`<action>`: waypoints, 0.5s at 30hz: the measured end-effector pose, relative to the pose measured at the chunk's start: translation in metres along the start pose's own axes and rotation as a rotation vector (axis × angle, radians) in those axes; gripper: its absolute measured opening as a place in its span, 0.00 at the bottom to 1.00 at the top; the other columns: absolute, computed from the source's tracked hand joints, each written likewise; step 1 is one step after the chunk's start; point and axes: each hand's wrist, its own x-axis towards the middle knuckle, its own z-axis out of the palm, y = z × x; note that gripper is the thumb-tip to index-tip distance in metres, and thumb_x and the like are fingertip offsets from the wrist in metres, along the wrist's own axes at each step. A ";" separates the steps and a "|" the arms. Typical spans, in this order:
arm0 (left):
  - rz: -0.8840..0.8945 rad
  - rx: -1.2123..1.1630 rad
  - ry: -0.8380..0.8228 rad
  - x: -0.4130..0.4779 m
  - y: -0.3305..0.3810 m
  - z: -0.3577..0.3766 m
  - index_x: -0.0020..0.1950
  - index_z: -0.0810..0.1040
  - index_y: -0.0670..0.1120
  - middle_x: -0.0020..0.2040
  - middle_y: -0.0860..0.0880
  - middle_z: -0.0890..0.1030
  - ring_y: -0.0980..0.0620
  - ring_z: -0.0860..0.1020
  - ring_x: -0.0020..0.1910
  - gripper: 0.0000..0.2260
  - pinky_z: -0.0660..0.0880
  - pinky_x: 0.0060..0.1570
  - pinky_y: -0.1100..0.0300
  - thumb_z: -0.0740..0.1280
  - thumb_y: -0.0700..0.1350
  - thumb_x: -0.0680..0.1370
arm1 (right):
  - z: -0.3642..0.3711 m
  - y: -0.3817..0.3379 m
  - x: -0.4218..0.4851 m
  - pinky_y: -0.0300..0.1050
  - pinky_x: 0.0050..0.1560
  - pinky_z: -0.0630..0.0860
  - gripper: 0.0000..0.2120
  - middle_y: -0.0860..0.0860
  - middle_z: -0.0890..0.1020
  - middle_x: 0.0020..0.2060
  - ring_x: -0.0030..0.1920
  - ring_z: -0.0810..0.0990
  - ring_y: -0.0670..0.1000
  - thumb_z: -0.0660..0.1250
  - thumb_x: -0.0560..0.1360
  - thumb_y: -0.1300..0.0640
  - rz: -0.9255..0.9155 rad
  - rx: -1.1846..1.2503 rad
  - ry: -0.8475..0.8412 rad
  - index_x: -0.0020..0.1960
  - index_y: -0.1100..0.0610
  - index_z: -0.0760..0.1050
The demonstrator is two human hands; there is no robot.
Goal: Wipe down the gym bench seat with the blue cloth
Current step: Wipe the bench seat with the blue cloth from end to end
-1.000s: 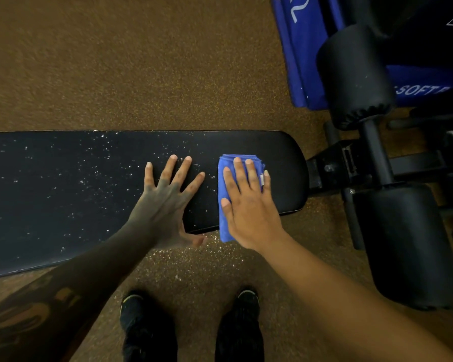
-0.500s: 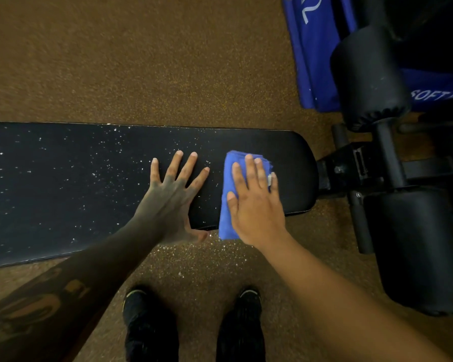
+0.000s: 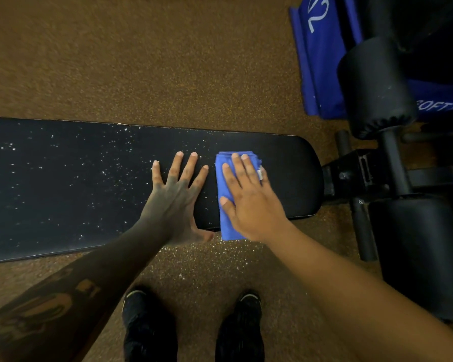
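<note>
Brown speckled rubber floor [image 3: 115,61] fills my view; across it runs the long black padded bench seat [image 3: 63,184], dusted white. My left hand [image 3: 173,202] lies spread flat on it; my right hand [image 3: 249,202] presses flat, fingers together, on the folded blue cloth [image 3: 226,226] near its rounded end.

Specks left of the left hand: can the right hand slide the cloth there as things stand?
Probably not directly. The left hand lies flat on the bench between the cloth under the right hand and the specks; it would have to lift first.
</note>
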 end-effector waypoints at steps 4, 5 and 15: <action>-0.019 -0.001 -0.013 0.000 -0.002 -0.001 0.79 0.34 0.46 0.81 0.41 0.33 0.36 0.35 0.80 0.67 0.42 0.74 0.27 0.55 0.85 0.56 | -0.003 0.012 0.019 0.62 0.77 0.47 0.31 0.58 0.46 0.80 0.79 0.42 0.58 0.49 0.81 0.44 0.258 0.066 0.012 0.80 0.55 0.46; -0.026 0.002 -0.009 -0.001 -0.002 -0.001 0.79 0.33 0.46 0.81 0.41 0.33 0.36 0.35 0.80 0.67 0.42 0.74 0.27 0.55 0.85 0.56 | -0.003 0.006 0.021 0.62 0.76 0.46 0.32 0.59 0.45 0.80 0.79 0.41 0.58 0.48 0.81 0.44 0.250 0.063 0.012 0.80 0.56 0.45; -0.073 -0.024 -0.001 -0.006 -0.002 0.002 0.79 0.33 0.44 0.81 0.41 0.33 0.36 0.34 0.79 0.68 0.41 0.74 0.27 0.53 0.86 0.55 | -0.007 -0.010 0.041 0.62 0.76 0.45 0.32 0.60 0.45 0.79 0.79 0.42 0.59 0.49 0.81 0.45 0.291 0.069 0.039 0.80 0.59 0.46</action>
